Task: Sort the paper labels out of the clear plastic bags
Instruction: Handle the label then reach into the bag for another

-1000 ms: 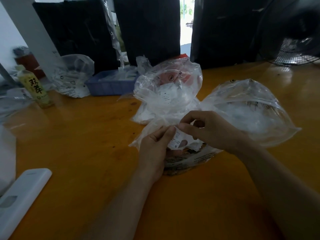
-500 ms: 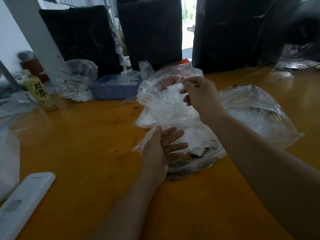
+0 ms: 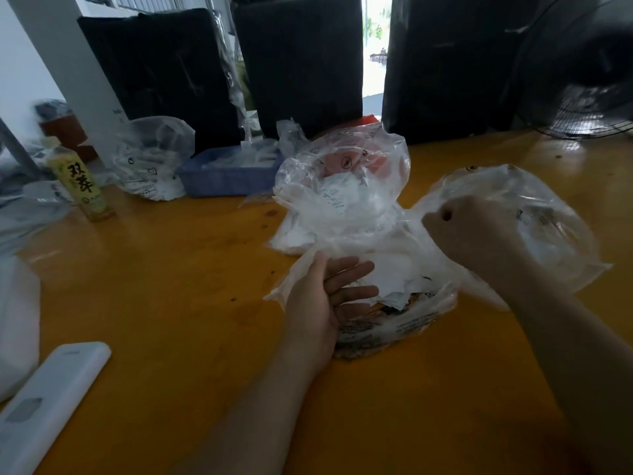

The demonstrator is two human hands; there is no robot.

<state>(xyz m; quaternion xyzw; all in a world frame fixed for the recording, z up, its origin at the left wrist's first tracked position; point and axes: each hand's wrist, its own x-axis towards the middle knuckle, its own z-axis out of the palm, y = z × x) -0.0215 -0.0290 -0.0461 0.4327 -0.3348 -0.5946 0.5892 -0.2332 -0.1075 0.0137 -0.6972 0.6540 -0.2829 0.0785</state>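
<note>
Left hand (image 3: 322,296): fingers straight, resting on near clear bag of paper labels (image 3: 387,303). Right hand (image 3: 469,238): fist clenched; contents indiscernible. Orange table (image 3: 171,286).

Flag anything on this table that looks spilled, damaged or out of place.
Nothing looks spilled or damaged. The clear plastic bags lie crumpled in a loose heap, with paper labels showing at the front bag's mouth beside the open left hand. The bottle stands upright, and the blue tray sits level.
</note>
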